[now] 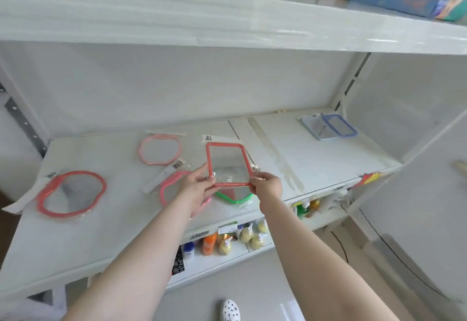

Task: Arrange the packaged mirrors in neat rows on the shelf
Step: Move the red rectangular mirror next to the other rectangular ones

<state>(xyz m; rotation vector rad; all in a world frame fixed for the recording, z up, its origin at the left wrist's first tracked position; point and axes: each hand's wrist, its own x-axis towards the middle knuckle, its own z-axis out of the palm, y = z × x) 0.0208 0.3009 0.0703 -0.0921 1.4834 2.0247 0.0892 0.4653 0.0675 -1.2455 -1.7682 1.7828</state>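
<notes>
Both hands grip the near edge of a red rectangular packaged mirror (pixel 225 163), the left hand (pixel 195 187) pinching its left corner and the right hand (pixel 265 185) its right corner, holding it over the white shelf (pixel 316 159). Just beneath lies what seems a green-framed mirror (pixel 235 198). A red oval mirror (pixel 72 194) rests far left, a pink mirror (pixel 159 149) behind, a blue mirror (pixel 329 126) far right.

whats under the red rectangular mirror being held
Below the near edge of the red rectangular mirror, a green-framed mirror lies on the shelf. Only its near rim shows; the mirror and both hands, left hand and right hand, cover the rest.
</notes>
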